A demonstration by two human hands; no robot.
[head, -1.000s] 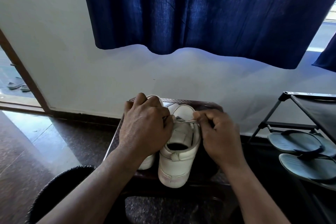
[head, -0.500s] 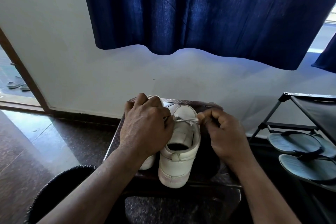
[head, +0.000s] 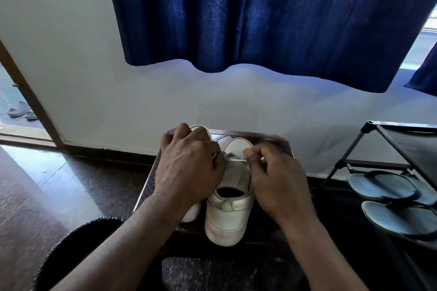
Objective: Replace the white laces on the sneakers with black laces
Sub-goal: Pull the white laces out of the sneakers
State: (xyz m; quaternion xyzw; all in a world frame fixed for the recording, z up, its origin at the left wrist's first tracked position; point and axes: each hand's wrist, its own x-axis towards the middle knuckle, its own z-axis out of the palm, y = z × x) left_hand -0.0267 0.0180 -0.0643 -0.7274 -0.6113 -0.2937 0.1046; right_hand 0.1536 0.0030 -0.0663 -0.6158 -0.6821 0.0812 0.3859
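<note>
Head view: two white sneakers (head: pixel 228 215) stand heels toward the camera on a dark tray (head: pixel 272 140). The right hand (head: pixel 276 184) pinches the white lace (head: pixel 235 159) stretched across one sneaker. The left hand (head: pixel 189 172), curled with fingertips hidden, seems to grip its other end.

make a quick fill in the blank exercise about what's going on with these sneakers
1. The left hand and right hand pinch a ____ lace stretched across one sneaker.
2. The curtain hanging above is dark ____.
3. The grey flip-flops lie on a black rack to the person's ____.

Missing words: white; blue; right.
</note>
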